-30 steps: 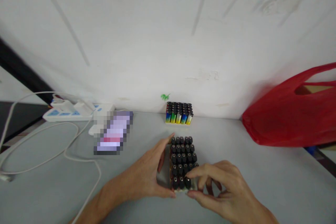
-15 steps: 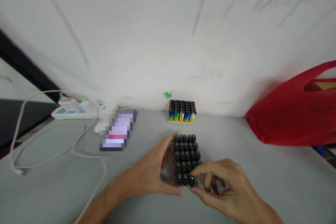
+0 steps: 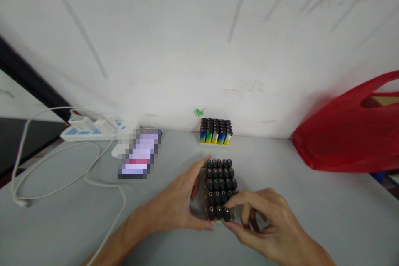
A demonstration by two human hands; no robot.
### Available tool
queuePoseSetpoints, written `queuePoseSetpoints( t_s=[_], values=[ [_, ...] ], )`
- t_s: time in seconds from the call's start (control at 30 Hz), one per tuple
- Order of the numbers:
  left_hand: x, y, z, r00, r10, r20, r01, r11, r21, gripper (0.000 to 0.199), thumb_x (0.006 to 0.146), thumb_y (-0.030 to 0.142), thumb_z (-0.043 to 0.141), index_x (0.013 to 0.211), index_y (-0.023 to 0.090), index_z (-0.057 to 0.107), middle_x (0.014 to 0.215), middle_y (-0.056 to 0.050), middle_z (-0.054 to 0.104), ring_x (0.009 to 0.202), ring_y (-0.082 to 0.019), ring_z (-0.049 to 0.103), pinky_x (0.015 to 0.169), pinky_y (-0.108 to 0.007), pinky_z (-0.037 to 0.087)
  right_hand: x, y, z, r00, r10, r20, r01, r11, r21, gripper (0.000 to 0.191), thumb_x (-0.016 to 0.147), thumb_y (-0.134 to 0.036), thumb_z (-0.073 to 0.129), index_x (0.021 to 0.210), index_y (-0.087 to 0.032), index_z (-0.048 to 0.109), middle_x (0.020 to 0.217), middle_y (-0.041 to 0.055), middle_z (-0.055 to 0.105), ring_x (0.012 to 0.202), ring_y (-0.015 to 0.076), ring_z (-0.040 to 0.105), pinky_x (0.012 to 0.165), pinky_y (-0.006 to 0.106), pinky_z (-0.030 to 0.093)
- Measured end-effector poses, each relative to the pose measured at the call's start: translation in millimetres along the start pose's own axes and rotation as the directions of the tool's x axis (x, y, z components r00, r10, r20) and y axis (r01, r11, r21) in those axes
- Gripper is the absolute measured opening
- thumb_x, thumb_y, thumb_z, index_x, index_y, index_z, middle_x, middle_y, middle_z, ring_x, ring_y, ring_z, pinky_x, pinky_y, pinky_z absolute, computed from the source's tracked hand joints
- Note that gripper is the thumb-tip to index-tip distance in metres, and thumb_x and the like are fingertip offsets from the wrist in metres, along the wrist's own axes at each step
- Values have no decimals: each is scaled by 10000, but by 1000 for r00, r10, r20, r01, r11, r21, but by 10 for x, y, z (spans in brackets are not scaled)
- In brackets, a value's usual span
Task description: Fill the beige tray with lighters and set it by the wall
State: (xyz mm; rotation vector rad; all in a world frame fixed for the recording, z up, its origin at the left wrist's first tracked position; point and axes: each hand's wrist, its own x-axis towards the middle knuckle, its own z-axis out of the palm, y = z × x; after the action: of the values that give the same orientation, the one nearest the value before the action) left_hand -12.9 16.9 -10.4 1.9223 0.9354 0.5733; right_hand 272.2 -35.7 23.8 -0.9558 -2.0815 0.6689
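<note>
In front of me stands a tray of lighters (image 3: 221, 183), seen from above as rows of black tops. My left hand (image 3: 181, 203) is closed around the tray's left side, thumb at the near corner and fingers toward the far end. At the near row, which shows three lighters, my right hand (image 3: 264, 220) pinches the rightmost lighter (image 3: 226, 214) between thumb and index finger. The spot to the right of that lighter shows no black top. My right fingers partly hide the row behind it.
A second tray of lighters (image 3: 215, 132) with colourful bodies stands against the wall. To the left are a phone (image 3: 141, 153), a white power strip (image 3: 90, 131) and a looped white cable (image 3: 56, 195). A red bag (image 3: 349, 133) sits at the right on the grey table (image 3: 318, 208).
Hardly anything differs. The view has shifted very slightly, and both hands keep their places at the near tray.
</note>
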Motion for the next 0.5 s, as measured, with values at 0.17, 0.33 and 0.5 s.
queuePoseSetpoints(
  t_s=[0.17, 0.33, 0.5],
  values=[
    [-3, -8, -3, 1000, -11, 6, 11, 1000, -5, 1534, 721, 498, 1155, 1914, 283, 215, 1820, -203, 502, 1680, -521, 473, 1443, -698, 316, -18, 1, 13, 1000, -5, -12, 4, 1000, -18, 108, 1039, -291, 877, 1130, -260, 828, 636, -97, 730, 478, 97, 675, 637, 196, 601],
    [-2, -15, -8, 1000, -6, 7, 6, 1000, -12, 1519, 729, 511, 1147, 1912, 271, 225, 1816, -206, 503, 1703, -523, 442, 1452, -691, 297, -19, -4, 20, 1000, -5, -15, 4, 1000, -19, 94, 1044, -290, 864, 1126, -266, 825, 635, -99, 720, 482, 98, 673, 632, 203, 597],
    [-8, -33, -13, 1000, -15, 8, 15, 1000, -13, 1569, 710, 562, 1158, 1920, 292, 197, 1854, -207, 466, 1717, -526, 428, 1455, -699, 289, -58, -4, 20, 998, -7, -58, 5, 999, -37, 199, 1038, -282, 872, 1222, -295, 800, 668, -108, 721, 490, 102, 656, 631, 254, 563]
  ],
)
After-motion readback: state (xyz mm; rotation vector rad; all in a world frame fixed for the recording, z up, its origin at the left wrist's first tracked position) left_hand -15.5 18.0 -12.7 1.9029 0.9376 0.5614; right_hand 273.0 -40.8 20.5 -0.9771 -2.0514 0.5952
